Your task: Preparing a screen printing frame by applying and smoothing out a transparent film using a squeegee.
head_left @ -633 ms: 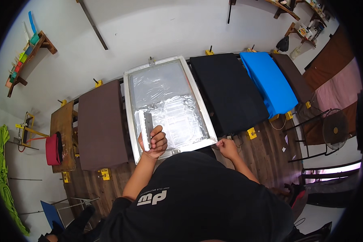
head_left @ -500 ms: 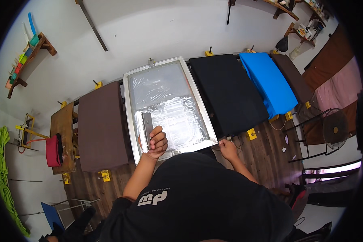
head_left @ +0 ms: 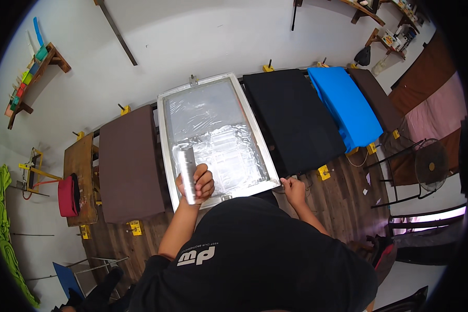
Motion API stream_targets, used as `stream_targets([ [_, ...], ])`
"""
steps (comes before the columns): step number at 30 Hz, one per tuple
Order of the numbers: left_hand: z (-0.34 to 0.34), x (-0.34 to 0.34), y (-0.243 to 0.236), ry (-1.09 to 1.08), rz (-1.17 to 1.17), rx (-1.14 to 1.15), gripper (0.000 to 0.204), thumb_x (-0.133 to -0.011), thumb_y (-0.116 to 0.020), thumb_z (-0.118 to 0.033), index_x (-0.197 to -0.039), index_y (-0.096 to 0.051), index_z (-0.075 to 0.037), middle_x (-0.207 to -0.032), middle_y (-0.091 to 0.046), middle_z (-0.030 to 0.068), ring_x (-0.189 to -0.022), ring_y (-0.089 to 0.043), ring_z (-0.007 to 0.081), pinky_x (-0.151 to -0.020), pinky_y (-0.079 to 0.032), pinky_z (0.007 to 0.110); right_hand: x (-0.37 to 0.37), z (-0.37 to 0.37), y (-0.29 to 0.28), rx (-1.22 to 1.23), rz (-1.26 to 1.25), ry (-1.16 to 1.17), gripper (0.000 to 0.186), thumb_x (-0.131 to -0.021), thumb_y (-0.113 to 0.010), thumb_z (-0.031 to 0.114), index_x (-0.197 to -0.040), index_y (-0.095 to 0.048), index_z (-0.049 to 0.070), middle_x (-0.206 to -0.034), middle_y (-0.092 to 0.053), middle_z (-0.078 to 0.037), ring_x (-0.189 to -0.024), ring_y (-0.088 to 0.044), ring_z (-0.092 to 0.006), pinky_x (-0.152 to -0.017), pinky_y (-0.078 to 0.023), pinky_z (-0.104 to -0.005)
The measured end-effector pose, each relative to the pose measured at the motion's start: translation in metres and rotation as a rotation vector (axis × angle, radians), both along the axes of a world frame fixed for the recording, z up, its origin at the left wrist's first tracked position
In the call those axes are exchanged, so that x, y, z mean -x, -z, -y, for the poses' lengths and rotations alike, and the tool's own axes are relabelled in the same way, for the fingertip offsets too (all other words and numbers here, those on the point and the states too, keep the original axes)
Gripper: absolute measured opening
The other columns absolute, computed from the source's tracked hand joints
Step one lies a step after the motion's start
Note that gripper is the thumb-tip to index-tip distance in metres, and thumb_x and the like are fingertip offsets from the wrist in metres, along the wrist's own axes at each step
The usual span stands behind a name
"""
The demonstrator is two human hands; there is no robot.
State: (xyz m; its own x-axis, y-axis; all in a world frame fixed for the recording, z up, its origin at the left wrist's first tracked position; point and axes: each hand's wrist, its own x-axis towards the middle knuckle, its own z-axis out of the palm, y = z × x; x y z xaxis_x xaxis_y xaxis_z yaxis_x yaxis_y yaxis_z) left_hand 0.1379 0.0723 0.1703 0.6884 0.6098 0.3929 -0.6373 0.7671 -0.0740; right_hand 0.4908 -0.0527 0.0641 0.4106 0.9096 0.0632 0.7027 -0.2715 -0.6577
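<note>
A screen-printing frame [head_left: 166,130] with a silvery rim lies in front of me, its mesh partly covered by shiny, wrinkled clear film [head_left: 229,151]. My left hand [head_left: 204,183] is wrapped around a long, narrow metallic squeegee [head_left: 186,162], held above the frame's near left part. Glare covers much of its face, and my fingers hide part of its side. At the near right corner of the frame, my right hand [head_left: 295,190] is closed, thumb and fingertips against the rim.
Left of the frame is a dark brown cloth-covered board [head_left: 127,161]; right of it are black [head_left: 294,119] and bright blue [head_left: 346,106] ones. Yellow brackets [head_left: 324,172] sit along their ends. A fan [head_left: 431,165] stands at far right, and green cloth [head_left: 2,208] hangs at far left.
The squeegee has turned in my left hand's grip, its broad face now catching the light, and its lower end sits lower. My right hand stays at the frame's corner.
</note>
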Motion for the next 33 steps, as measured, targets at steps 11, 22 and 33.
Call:
stream_targets([
  [11,-0.004,0.027,0.017,-0.197,-0.773,0.142,0.046,-0.100,-0.055,-0.034,-0.130,-0.053,0.000,-0.105,-0.068,0.0146,-0.076,-0.070,0.0248,-0.055,-0.056,0.032,0.006,-0.005,-0.008,-0.161,-0.028,-0.077,0.023,-0.091,-0.069,0.019,-0.078,-0.066,0.000,-0.068,-0.063,-0.017,-0.061,-0.063,-0.0301,-0.058,-0.046,-0.0414],
  [22,-0.004,0.009,0.016,0.088,-0.101,0.109,0.043,-0.096,-0.059,-0.049,-0.090,-0.049,-0.008,-0.074,-0.055,0.0086,-0.059,-0.056,0.0182,-0.050,-0.047,0.025,0.013,-0.007,0.003,-0.067,0.169,-0.038,0.038,-0.096,-0.065,0.025,-0.068,-0.057,-0.001,-0.064,-0.058,-0.020,-0.061,-0.059,-0.0403,-0.058,-0.043,-0.0486],
  [33,0.001,0.003,0.007,0.095,-0.055,0.067,0.043,-0.095,-0.061,-0.049,-0.090,-0.050,-0.007,-0.077,-0.060,0.0101,-0.062,-0.062,0.0201,-0.055,-0.050,0.027,0.006,-0.007,0.009,-0.190,-0.061,-0.059,0.025,-0.086,-0.075,0.015,-0.104,-0.068,-0.001,-0.085,-0.070,-0.015,-0.066,-0.066,-0.0253,-0.065,-0.052,-0.0341],
])
